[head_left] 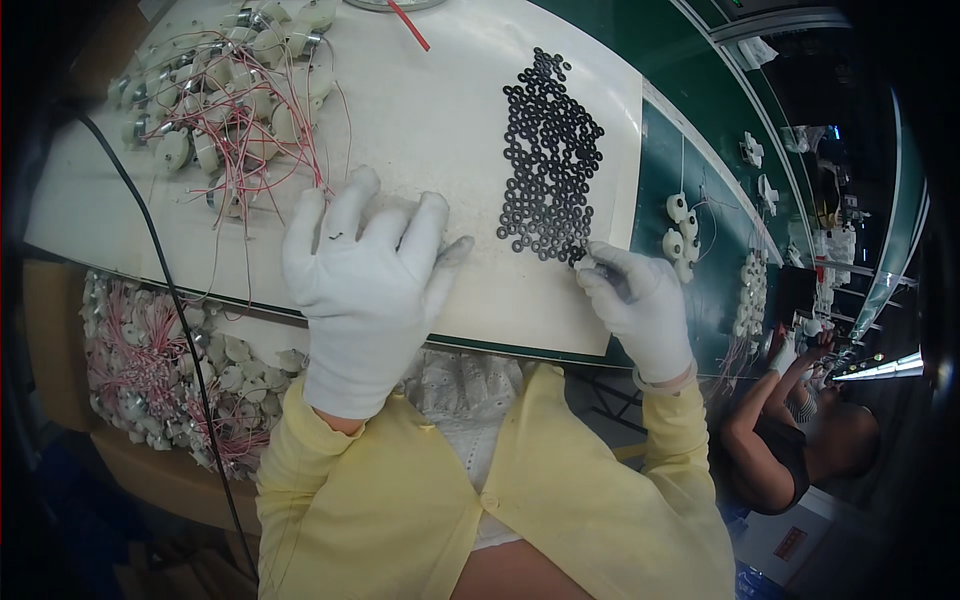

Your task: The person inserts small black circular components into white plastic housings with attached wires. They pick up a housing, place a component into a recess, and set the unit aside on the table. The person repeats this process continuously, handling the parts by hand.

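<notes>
My left hand (pixel 365 285), in a white glove, is open over the near part of the white tabletop, its fingers spread and nothing visible in them. Its fingertips are nearest to thin red and white wires (pixel 318 175) trailing from a heap of small cream-coloured motors (pixel 255 95). My right hand (pixel 640 305), also gloved, has thumb and forefinger pinched together at the near edge of a patch of small black rings (pixel 548 165). Whatever lies between those fingertips is too small or hidden to make out. The rings lie flat, mostly in a single layer.
A carton (pixel 62 345) full of wired motors stands below the table's left edge, with a black cable (pixel 165 250) hanging across it. More cream motors (pixel 683 232) sit on the green surface at right. A red strip (pixel 410 28) lies at the far edge. A co-worker (pixel 770 435) sits at right.
</notes>
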{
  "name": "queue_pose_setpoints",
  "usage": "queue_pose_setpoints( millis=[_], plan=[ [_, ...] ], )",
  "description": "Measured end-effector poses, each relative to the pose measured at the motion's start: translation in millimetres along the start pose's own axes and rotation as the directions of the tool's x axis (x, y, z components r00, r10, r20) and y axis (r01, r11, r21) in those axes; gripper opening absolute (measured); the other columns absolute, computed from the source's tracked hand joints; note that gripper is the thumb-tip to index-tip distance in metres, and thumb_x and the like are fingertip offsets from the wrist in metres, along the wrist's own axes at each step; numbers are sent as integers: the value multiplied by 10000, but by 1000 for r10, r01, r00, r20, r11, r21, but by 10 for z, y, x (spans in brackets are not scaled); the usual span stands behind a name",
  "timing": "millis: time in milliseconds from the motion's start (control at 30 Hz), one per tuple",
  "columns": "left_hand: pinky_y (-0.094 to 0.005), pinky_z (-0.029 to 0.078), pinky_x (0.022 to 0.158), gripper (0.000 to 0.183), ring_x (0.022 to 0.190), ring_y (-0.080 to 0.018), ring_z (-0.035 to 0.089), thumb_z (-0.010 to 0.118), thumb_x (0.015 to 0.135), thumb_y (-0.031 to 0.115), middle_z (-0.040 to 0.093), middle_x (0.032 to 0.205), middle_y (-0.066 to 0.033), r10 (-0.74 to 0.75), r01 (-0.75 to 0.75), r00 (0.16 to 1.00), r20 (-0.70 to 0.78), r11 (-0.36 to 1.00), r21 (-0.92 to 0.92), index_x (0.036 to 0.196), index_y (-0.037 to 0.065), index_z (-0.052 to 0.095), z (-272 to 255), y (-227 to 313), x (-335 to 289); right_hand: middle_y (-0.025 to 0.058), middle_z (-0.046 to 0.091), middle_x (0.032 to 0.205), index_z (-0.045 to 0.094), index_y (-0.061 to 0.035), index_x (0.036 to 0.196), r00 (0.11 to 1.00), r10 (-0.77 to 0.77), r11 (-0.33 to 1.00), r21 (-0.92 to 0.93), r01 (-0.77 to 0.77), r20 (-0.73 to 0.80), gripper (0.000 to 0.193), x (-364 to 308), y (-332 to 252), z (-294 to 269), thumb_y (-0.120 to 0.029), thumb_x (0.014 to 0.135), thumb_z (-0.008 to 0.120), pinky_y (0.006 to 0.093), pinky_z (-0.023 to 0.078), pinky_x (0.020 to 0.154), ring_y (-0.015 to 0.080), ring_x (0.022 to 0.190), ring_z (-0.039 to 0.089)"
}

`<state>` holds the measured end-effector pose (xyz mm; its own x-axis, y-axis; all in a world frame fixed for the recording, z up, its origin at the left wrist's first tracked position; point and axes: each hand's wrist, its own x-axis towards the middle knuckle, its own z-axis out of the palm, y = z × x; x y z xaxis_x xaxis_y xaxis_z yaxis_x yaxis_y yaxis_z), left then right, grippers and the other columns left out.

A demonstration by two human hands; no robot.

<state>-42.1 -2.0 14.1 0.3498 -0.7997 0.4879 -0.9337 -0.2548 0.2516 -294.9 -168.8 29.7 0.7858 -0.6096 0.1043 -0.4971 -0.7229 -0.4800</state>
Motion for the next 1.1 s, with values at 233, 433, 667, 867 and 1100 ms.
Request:
queue_pose_setpoints(
  millis=[233, 433, 667, 867, 1100],
  plan=[
    [-503, 437, 1033, 375, 1104, -298, 639, 826, 816, 372, 671, 962, -38, 21, -24, 998, -53, 998, -51, 1105, 150, 736, 96, -16, -17, -24, 678, 762, 702, -157, 1122, 978, -202, 898, -386, 209, 59, 335, 62, -283, -126, -305, 858, 845, 365, 424, 677, 205, 647, 615],
    [-541, 419, 1087, 388, 1154, -324, 632, 817, 842, 318, 659, 968, -50, 6, -8, 1000, -28, 998, -63, 1190, 159, 758, 116, -10, -56, -19, 632, 733, 692, -169, 1112, 966, -166, 793, -555, 251, 200, 310, -59, -395, -268, -373, 906, 800, 353, 404, 691, 188, 668, 588],
    [-526, 433, 1088, 395, 1149, -317, 637, 820, 843, 325, 654, 969, -52, 28, -30, 999, -44, 999, -43, 1199, 166, 758, 137, -24, -63, 32, 634, 738, 702, -129, 1151, 991, 88, 972, -224, -64, 99, 220, -37, -229, -169, -254, 971, 726, 416, 476, 693, 274, 675, 629],
    [-522, 448, 1073, 377, 1133, -320, 643, 813, 861, 322, 659, 962, -42, 32, -35, 998, -48, 998, -56, 1203, 174, 759, 154, -22, -62, 136, 726, 1041, 706, -86, 1202, 944, 224, 786, -528, -321, -241, 248, -538, 129, -29, -108, 956, 681, 454, 538, 749, 344, 893, 701],
    [-525, 439, 1067, 364, 1142, -314, 640, 832, 841, 345, 671, 958, -21, 44, -46, 997, -63, 999, -25, 1165, 192, 768, 183, -55, -69, 165, 690, 1028, 700, -73, 1270, 863, -3, 847, -460, -267, -506, 385, -551, -276, -295, -34, 888, 726, 460, 504, 787, 369, 868, 649]
  ],
)
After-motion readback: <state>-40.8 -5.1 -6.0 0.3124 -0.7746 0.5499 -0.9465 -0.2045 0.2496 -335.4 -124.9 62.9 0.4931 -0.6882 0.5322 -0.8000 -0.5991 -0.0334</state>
